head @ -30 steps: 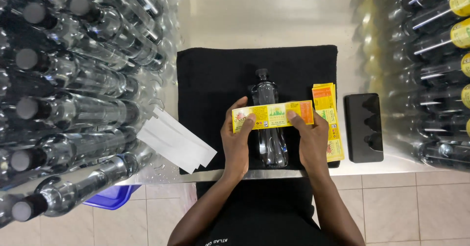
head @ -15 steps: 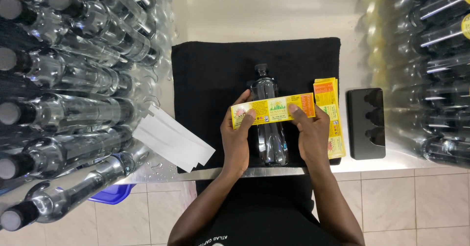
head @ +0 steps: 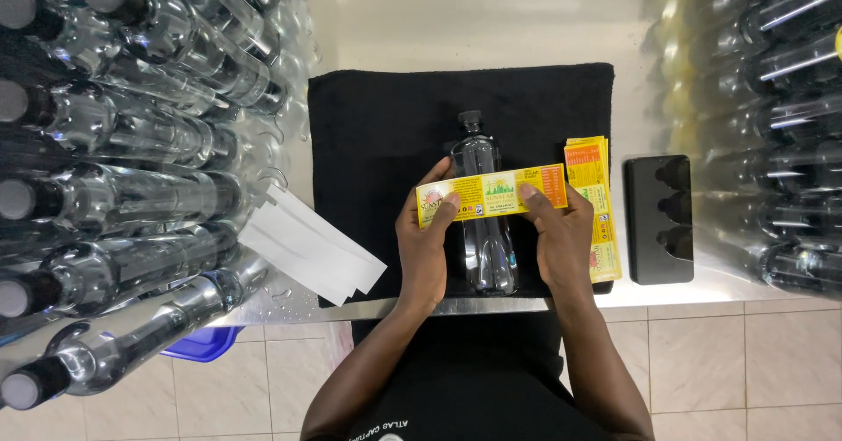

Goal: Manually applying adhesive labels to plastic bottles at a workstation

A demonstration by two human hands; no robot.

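Both hands, left hand (head: 427,246) and right hand (head: 561,241), pinch a yellow paper label (head: 491,194) flat across the clear plastic bottle (head: 482,209) lying mid-cloth on the black towel (head: 386,125), apparently mid-labelling, so wrapping it squarely seems next.

My hands press a glossy paper label (head: 491,193) onto a clear, smooth plastic bottle (head: 485,222). It lies on matt black cloth (head: 377,117), over what looks like brushed metal table (head: 474,11).
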